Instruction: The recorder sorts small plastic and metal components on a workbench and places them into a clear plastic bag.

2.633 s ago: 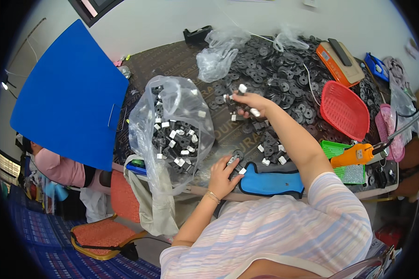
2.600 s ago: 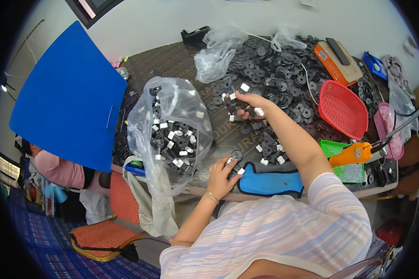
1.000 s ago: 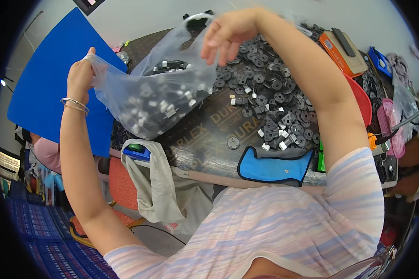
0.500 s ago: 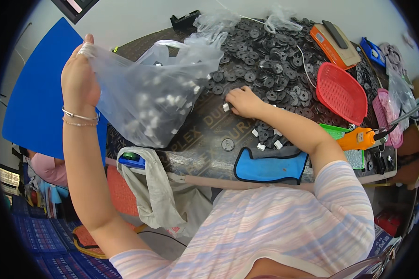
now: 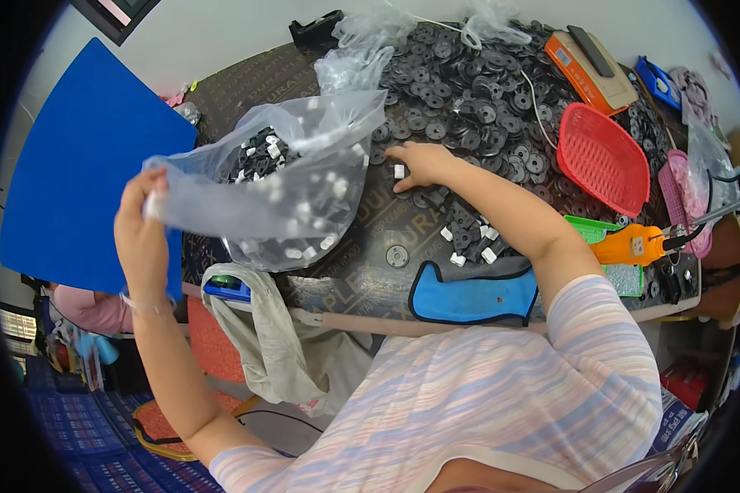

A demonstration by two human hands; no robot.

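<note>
My left hand (image 5: 144, 220) is closed on the edge of a clear plastic bag (image 5: 222, 201) and pulls it out to the left. Through the bag's mouth, small black and white plastic parts (image 5: 259, 156) show, and more lie behind the hazy film. On the table right of the bag, my right hand (image 5: 426, 167) has thumb and forefinger apart. One black-and-white part (image 5: 400, 171) sits between these fingertips, with no grip on it that I can see. A small heap of similar parts (image 5: 469, 238) lies just below this hand.
Black plastic discs (image 5: 469, 99) cover the table's far side. One disc (image 5: 397, 256) lies alone near the front. A blue cloth piece (image 5: 469, 294), red basket (image 5: 604, 156), orange tool (image 5: 631, 246) and orange box (image 5: 588, 70) are around. Grey cloth (image 5: 259, 329) hangs over the front edge.
My left hand has come down with the bag's edge, and the bag's mouth has opened to show the parts inside. The fingers of my right hand have spread.
</note>
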